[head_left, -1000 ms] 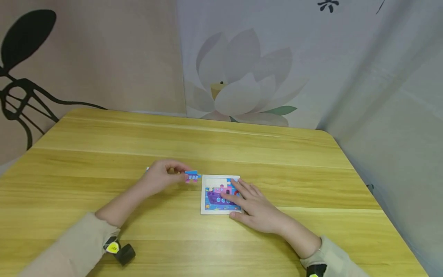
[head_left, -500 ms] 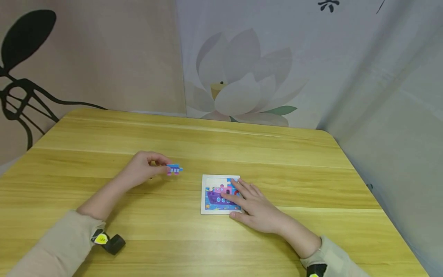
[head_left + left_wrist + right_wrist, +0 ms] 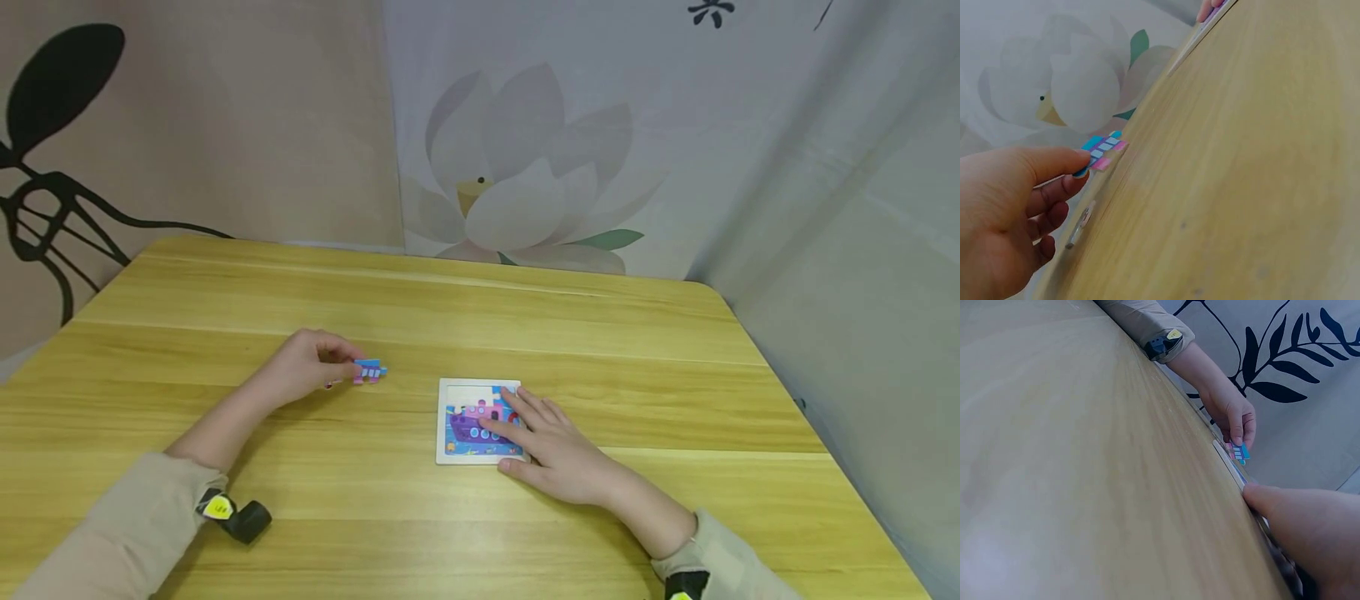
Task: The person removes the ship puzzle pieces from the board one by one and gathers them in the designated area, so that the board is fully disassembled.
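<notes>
My left hand (image 3: 303,367) pinches a jigsaw piece (image 3: 367,371) between thumb and fingers. Blue, purple and pink, the piece is held above the table, left of the puzzle tray. In the left wrist view, a second thin piece (image 3: 1081,224) lies on the table beneath the hand; the head view mostly hides it. The white-framed puzzle tray (image 3: 441,423) holds joined pieces forming a purple and pink ship (image 3: 467,428), with a bare patch at its upper left. Fingers spread, my right hand (image 3: 558,458) rests on the tray's right side and covers part of the picture.
The wooden table (image 3: 360,517) extends around both hands. Behind it hangs a curtain (image 3: 300,125) with a printed lotus. A black wrist camera (image 3: 249,522) sticks out from the left sleeve, low over the table.
Carrying the jigsaw piece, my left hand has moved left, away from the tray, mostly in the first half second, then a little more. My right hand and the tray have stayed put.
</notes>
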A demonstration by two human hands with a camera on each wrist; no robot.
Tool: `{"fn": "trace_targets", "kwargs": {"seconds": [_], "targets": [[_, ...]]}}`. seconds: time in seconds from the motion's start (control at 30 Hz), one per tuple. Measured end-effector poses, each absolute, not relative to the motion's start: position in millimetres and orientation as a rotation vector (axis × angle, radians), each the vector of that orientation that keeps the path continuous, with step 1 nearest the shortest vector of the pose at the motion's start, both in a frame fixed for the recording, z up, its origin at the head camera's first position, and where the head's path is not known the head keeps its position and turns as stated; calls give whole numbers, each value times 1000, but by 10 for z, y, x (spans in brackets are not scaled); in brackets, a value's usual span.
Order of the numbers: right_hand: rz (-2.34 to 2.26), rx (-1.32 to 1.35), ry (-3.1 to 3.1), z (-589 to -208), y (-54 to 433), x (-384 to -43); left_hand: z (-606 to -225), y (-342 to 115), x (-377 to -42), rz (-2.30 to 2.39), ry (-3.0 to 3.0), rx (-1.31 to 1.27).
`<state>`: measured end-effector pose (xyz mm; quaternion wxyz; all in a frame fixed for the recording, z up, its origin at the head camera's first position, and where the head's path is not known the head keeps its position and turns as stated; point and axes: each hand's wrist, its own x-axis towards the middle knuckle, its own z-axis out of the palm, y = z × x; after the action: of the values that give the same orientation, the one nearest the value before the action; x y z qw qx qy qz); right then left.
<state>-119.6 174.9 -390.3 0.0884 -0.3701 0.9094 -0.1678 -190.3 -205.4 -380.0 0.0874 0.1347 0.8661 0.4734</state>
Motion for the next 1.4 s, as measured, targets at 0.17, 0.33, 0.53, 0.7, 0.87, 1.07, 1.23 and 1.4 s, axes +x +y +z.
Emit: {"fn": "trace_targets", "kwargs": {"seconds": [0.17,0.33,0.53,0.7,0.87,1.07,1.23,1.4], "targets": [[-499,-1101,2709,-3913,1750,-1200,-3850,-2047,-1919,1376,2641,427],[-501,-1101,2707,-3912,1753,-1200,-3865,-2037,-1918,1300,2733,501],[-493,-1095,2709,-3900,1755,-1199,-3891,-2038,-1951,1237,2791,635],[-512,-1085,2707,-3903,1759,-1204,-3916,-2042,-1980,1196,2834,703],[-530,-1075,2708,-3919,1762,-1208,-3923,-2046,-1967,1139,2880,694],[-539,-1021,2708,-3918,1760,-1200,-3921,-2043,-1959,1132,2878,674],[-545,-994,2697,-3903,1758,-1189,-3894,-2038,-1937,1148,2862,658],[-531,-986,2696,-3899,1758,-1185,-3882,-2035,-1931,1157,2849,632]]}}
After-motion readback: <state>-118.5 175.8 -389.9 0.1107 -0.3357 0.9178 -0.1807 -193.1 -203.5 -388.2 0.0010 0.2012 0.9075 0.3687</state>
